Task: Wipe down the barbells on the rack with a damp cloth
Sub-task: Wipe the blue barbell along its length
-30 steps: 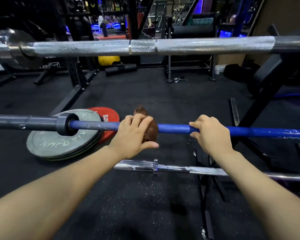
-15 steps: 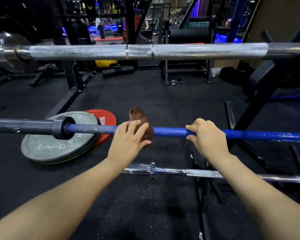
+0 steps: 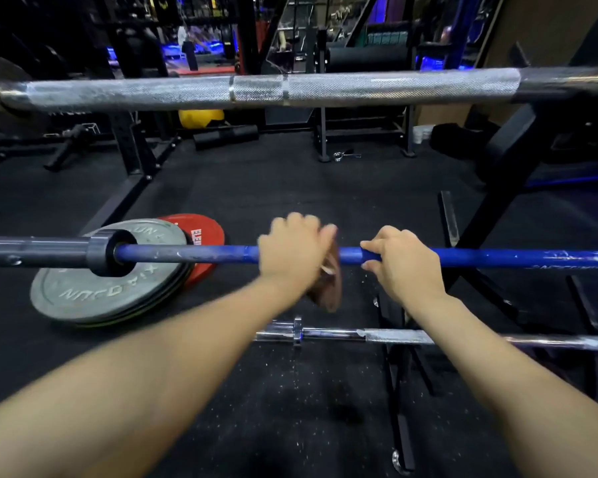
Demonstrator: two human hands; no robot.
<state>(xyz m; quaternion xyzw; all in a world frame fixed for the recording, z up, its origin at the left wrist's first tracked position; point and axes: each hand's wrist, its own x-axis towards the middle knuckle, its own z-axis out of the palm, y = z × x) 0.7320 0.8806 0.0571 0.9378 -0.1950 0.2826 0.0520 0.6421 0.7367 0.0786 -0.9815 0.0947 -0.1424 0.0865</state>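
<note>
Head cam: we count 3 barbells. Our left hand (image 3: 292,250) clamps 1 brown cloth (image 3: 328,284) on the blue barbell (image 3: 187,253); right hand (image 3: 403,262) grips it bare. 2 plates (image 3: 111,291) on floor.

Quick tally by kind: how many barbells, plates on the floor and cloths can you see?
Barbells: 3 – top silver bar, blue bar, low chrome bar
Plates: at least 2 – grey plate, red plate
Cloths: 1 – brown cloth
Total: 6

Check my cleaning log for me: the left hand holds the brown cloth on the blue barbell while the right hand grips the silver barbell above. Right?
Not quite. In the head view the right hand grips the blue barbell too, beside the left hand and brown cloth; nothing touches the silver barbell above.
</note>
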